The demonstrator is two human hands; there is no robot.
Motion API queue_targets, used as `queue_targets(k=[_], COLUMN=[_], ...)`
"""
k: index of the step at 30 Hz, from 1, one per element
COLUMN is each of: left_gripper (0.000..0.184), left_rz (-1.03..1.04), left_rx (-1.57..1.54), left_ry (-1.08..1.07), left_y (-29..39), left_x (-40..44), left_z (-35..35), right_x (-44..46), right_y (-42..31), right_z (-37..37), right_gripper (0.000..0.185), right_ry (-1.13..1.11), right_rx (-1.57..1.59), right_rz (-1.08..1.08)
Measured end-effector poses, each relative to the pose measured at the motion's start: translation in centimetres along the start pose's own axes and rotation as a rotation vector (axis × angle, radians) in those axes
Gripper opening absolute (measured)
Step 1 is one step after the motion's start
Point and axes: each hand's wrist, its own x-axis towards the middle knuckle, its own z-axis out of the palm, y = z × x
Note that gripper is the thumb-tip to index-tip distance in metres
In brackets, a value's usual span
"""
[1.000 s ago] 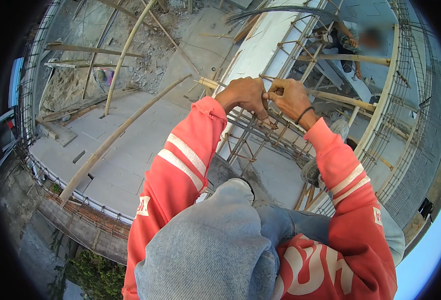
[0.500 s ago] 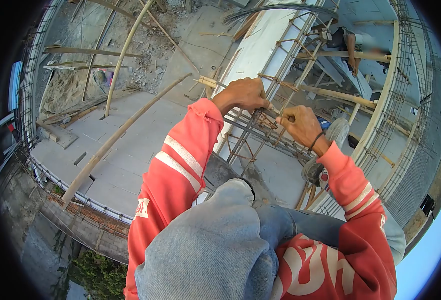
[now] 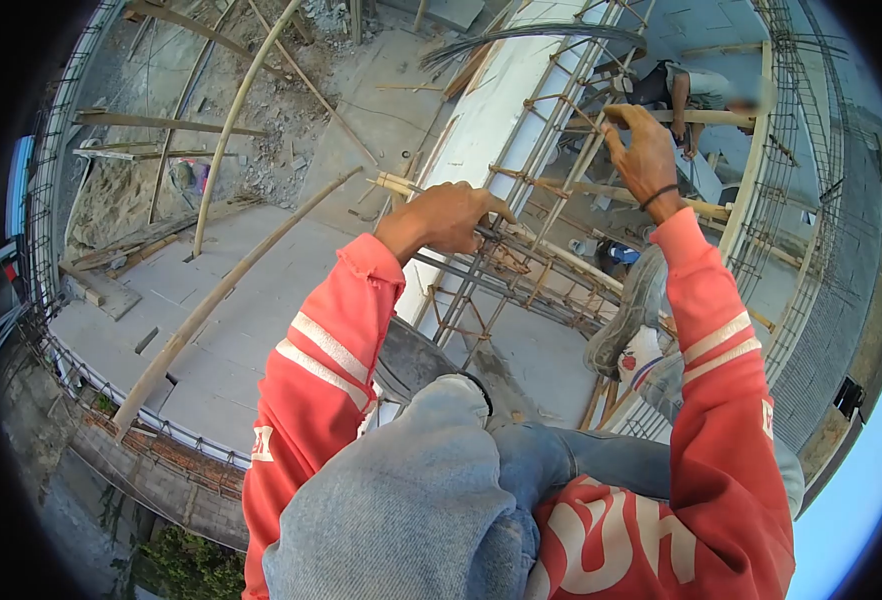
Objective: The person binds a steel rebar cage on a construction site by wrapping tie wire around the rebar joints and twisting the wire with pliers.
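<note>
My left hand [image 3: 449,217] is at the crossing of two rebar cages [image 3: 506,258], fingers curled against the bars. What lies inside its grasp is hidden. My right hand [image 3: 647,150] is raised to the right of the crossing, thumb and forefinger apart and curved, and I see nothing between them. A dark band circles that wrist. One cage with rusty stirrups [image 3: 553,190] runs up alongside a white beam form [image 3: 491,110]. A pale wooden piece [image 3: 397,184] juts out just left of my left hand; whether the hand touches it, I cannot tell.
A bundle of dark bars [image 3: 531,36] lies across the beam. Another person [image 3: 696,90] works below at upper right. My shoe [image 3: 629,325] rests beside the cage. A long wooden pole [image 3: 236,295] slants over the grey deck [image 3: 216,345]. Rebar [image 3: 776,210] lines the right edge.
My right hand has left the rebar crossing, rising up and to the right as its fingers spread. The left hand remains at the crossing. The whole view has shifted slightly.
</note>
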Motion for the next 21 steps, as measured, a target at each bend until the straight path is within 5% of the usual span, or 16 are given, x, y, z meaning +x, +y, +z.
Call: queue_targets(k=[2, 4, 5, 6, 8, 14, 16, 21], left_gripper=[0.050, 0.048, 0.044, 0.041, 0.039, 0.027, 0.024, 0.023], left_rz=[-0.060, -0.069, -0.016, 0.033, 0.043, -0.017, 0.033, 0.057], left_rx=[0.009, 0.013, 0.059, 0.107, 0.130, 0.260, 0.302, 0.348], left_ry=[0.104, 0.145, 0.200, 0.257, 0.265, 0.372, 0.404, 0.375], left_y=[0.8, 1.5, 1.5, 1.4, 0.8, 1.3, 0.8, -0.4], left_x=[-0.4, -0.8, -1.1, -1.4, -1.3, -1.9, -2.0, -1.8], left_z=[0.1, 0.1, 0.3, 0.6, 1.3, 2.0, 2.3, 2.7], right_x=[1.6, 2.6, 2.9, 3.1, 3.8, 5.1, 5.6, 9.7], right_y=[1.1, 2.7, 5.9, 7.7, 9.9, 11.8, 10.9, 5.9], right_z=[0.3, 1.6, 3.1, 4.5, 6.7, 7.6, 6.0, -5.9], right_gripper=[0.032, 0.040, 0.057, 0.057, 0.057, 0.045, 0.036, 0.037], right_ry=[-0.017, 0.241, 0.165, 0.157, 0.074, 0.151, 0.391, 0.563], right_rx=[-0.008, -0.268, -0.192, -0.186, 0.322, 0.286, 0.692, 1.243], right_rz=[0.042, 0.268, 0.345, 0.342, 0.291, 0.245, 0.148, 0.353])
